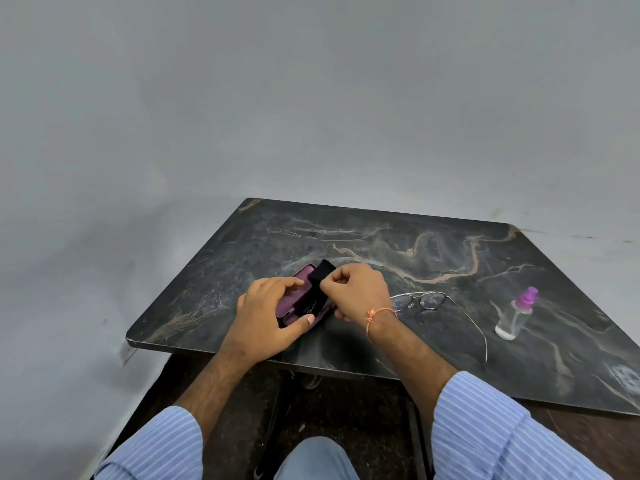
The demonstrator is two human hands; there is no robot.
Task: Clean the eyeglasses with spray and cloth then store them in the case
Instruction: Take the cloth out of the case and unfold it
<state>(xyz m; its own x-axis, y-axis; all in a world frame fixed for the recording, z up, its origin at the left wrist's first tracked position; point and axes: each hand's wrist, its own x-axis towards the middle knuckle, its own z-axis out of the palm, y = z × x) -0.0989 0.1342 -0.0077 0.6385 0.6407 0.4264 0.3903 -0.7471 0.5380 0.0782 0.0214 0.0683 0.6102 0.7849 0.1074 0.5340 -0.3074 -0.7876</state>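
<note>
An open eyeglass case [297, 296] with a purple lining lies on the dark marble table [433, 258]. My left hand [268, 313] grips the case from its near side, thumb on its edge. My right hand [358, 289] pinches a black cloth [320, 282] that stands up out of the case. The wire-framed eyeglasses [424, 301] lie unfolded on the table just right of my right hand, one temple stretching toward the near edge. A clear spray bottle [516, 315] with a purple cap stands farther right.
The table's near edge [221, 348] runs just under my wrists, with dark floor and my knee below it. A grey wall rises behind the table. Bare tabletop lies beyond the case and the glasses.
</note>
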